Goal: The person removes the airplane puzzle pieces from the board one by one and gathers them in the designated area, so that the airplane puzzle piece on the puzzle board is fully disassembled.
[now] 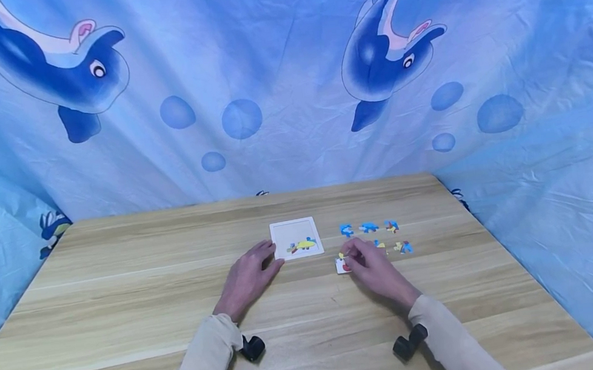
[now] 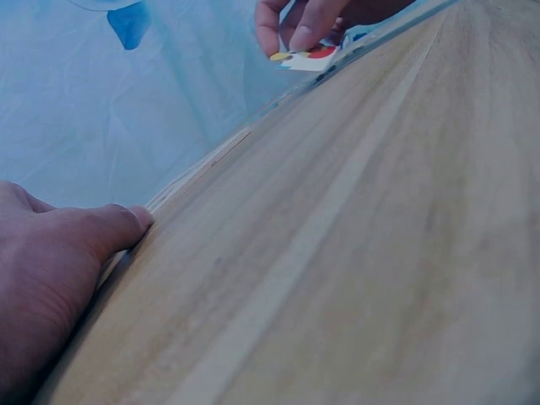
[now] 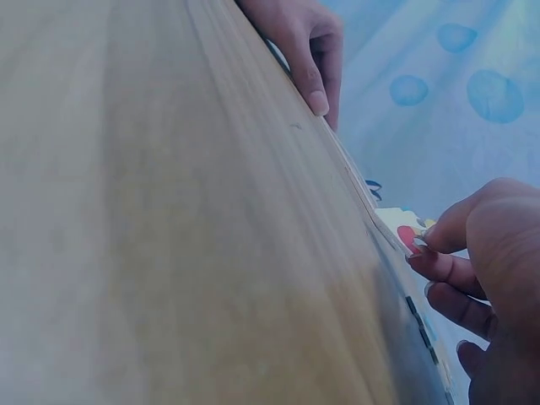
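My left hand (image 1: 247,279) rests at the left edge of a white square puzzle tray (image 1: 292,221), its fingers and thumb touching the frame. Inside the tray's lower part lie joined jigsaw pieces (image 1: 306,245) with a yellow picture. Just to the right, my right hand (image 1: 374,267) pinches a white puzzle piece (image 3: 405,232) with red and yellow on it between thumb and fingers. The left wrist view shows this puzzle piece (image 2: 312,57) tilted below the fingertips. Part of it is hidden behind the fingers.
Blue puzzle pieces (image 1: 369,227) lie in a row beyond my right hand. More loose pieces (image 1: 404,247) sit to its right, some partly covered by the hand. The wooden table (image 1: 138,288) meets a blue dolphin-print curtain (image 1: 292,149) at its back edge.
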The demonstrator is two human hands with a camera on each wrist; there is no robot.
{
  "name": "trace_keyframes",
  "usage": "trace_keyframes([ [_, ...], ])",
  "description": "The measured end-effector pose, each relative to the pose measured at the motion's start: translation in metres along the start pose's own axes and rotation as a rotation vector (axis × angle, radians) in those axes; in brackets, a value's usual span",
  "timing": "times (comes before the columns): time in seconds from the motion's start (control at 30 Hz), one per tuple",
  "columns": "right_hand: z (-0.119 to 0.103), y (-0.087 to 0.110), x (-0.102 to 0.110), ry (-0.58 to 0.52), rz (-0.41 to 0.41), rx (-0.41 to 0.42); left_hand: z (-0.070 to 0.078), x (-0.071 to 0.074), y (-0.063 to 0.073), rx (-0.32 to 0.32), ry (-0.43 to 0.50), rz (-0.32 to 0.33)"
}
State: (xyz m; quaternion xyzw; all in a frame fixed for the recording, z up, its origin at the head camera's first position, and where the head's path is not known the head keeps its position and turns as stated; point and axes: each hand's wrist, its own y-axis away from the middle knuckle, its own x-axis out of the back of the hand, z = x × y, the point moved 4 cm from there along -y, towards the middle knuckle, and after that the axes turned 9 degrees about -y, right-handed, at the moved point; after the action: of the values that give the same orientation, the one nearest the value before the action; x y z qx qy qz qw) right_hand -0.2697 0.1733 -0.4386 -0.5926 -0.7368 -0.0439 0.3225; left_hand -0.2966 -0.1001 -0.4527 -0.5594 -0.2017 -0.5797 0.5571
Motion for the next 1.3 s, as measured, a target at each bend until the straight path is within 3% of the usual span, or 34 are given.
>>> trace_keyframes([
  [0.6,0.006,0.021,0.017,-0.004,0.014,0.069,-0.001,-0.002,-0.001,-0.015,0.003,0.009],
  [0.93,0.007,0.030,0.024,0.049,0.039,0.010,-0.002,-0.001,0.000,-0.006,-0.001,0.003],
  [1.3,0.009,0.035,0.027,0.082,0.051,0.040,0.000,-0.001,0.001,-0.011,0.002,0.000],
])
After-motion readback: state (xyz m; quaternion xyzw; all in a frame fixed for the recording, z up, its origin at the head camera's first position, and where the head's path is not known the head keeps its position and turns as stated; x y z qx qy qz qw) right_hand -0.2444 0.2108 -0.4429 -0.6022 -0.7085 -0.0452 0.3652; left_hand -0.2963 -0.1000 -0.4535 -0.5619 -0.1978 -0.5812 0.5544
